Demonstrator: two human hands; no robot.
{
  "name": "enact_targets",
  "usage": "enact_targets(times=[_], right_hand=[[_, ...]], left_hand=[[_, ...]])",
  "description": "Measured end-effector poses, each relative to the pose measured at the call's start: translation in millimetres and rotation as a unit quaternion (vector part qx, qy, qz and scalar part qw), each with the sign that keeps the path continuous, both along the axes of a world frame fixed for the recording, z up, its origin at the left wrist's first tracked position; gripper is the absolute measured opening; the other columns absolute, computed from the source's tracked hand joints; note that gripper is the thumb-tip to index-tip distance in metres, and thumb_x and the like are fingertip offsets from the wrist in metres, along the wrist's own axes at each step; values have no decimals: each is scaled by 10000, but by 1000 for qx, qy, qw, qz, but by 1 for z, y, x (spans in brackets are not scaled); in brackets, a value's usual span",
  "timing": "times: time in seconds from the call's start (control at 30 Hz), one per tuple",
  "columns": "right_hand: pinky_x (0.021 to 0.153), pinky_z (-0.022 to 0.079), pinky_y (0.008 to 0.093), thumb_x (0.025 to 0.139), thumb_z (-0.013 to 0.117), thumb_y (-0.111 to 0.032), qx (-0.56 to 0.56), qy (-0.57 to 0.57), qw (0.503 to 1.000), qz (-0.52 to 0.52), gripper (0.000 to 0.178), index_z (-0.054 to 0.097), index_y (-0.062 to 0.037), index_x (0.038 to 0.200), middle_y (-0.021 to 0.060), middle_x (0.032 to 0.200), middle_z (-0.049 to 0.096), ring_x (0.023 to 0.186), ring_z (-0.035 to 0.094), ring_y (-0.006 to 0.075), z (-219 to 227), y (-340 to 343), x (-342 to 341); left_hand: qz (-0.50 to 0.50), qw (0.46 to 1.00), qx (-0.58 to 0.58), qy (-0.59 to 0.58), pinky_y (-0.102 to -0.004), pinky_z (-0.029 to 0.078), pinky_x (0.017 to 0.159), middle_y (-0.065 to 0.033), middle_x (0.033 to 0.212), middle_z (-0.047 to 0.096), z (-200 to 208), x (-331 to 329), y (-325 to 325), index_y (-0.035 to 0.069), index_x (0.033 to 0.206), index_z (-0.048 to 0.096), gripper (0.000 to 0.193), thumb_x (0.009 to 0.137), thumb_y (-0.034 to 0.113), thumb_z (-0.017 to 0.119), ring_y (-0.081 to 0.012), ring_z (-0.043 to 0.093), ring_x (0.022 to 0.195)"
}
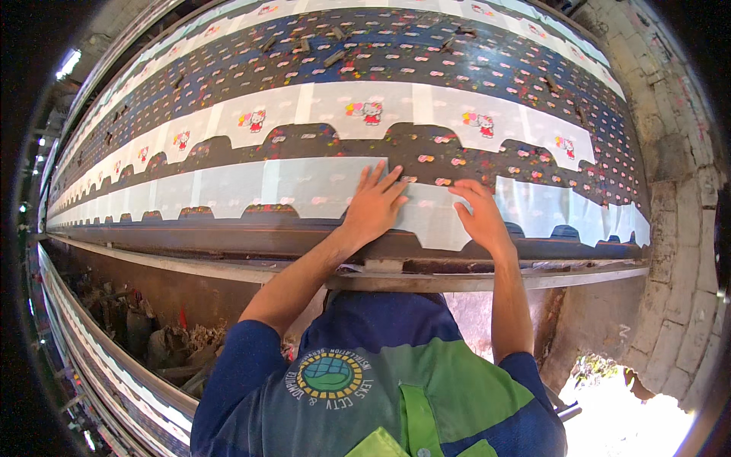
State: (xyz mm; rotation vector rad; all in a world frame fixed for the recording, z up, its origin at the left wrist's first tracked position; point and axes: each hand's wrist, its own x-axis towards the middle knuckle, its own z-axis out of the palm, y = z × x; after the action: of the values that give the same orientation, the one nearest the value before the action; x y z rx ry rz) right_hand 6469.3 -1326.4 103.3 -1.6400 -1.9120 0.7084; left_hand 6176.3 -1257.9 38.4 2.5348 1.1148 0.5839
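Note:
My left hand (pixel 375 204) lies flat with fingers spread on a pale cut fabric piece (pixel 434 217) at the near edge of a long dark table. Its fingertips reach past the piece's top edge onto the dark surface. At the piece's right side is my right hand (pixel 481 215), thumb and fingers apart, holding nothing; whether it touches the cloth I cannot tell. More pale pieces (pixel 304 186) line up to the left. To the right, another pale piece (pixel 537 202) looks somewhat wrinkled.
Beyond lies a row of white pieces printed with red cartoon figures (pixel 371 114). Small dark blocks (pixel 333 59) are scattered on the printed table surface (pixel 228 72). A rail (pixel 487 282) runs along the near edge. A brick wall (pixel 670 228) stands right, debris (pixel 171 343) below left.

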Motion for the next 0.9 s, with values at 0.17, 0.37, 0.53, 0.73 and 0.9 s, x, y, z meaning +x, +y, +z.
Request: enact_targets(times=[0.17, 0.37, 0.53, 0.73, 0.9], right_hand=[[1133, 507, 445, 976, 692, 19, 15, -5, 1000, 11, 257, 777, -40, 1212, 128, 1351, 703, 1306, 625, 366, 8, -27, 51], [1159, 489, 453, 980, 681, 37, 26, 27, 996, 82, 259, 797, -65, 1188, 100, 1386, 709, 1345, 603, 353, 1, -32, 63], [1239, 417, 498, 874, 675, 85, 76, -60, 988, 121, 346, 840, -119, 1100, 72, 1426, 705, 1419, 551, 325, 2, -29, 66], [1273, 323, 533, 832, 700, 76, 87, -84, 987, 109, 348, 856, -159, 1037, 50, 1252, 781, 1318, 637, 281, 0, -11, 82], [1043, 545, 447, 860, 709, 92, 202, 19, 978, -43, 232, 810, -49, 1015, 124, 1099, 796, 1065, 745, 317, -3, 15, 104]], left_hand=[[110, 994, 7, -26, -593, 395, 1186, -130, 1489, 632, 10, 34, -8, 77, 1152, 745, 244, 927, 152, 799, -403, 529, 1398], [133, 991, 26, -14, -545, 455, 1066, -131, 1345, 678, 20, 47, -5, 93, 1063, 720, 182, 904, 113, 807, -384, 598, 1251], [-88, 989, -107, -60, -522, 546, 928, -146, 1134, 698, 58, 75, -56, 73, 1014, 654, 153, 911, 68, 767, -403, 663, 1062], [-232, 928, -217, -195, -470, 598, 901, -146, 1144, 707, 149, 90, -137, 63, 1285, 700, 343, 960, 67, 811, -369, 711, 1054], [-83, 966, -119, -214, -419, 591, 762, -131, 1036, 755, 156, 44, -95, 64, 1221, 748, 311, 931, 90, 858, -314, 728, 874]])
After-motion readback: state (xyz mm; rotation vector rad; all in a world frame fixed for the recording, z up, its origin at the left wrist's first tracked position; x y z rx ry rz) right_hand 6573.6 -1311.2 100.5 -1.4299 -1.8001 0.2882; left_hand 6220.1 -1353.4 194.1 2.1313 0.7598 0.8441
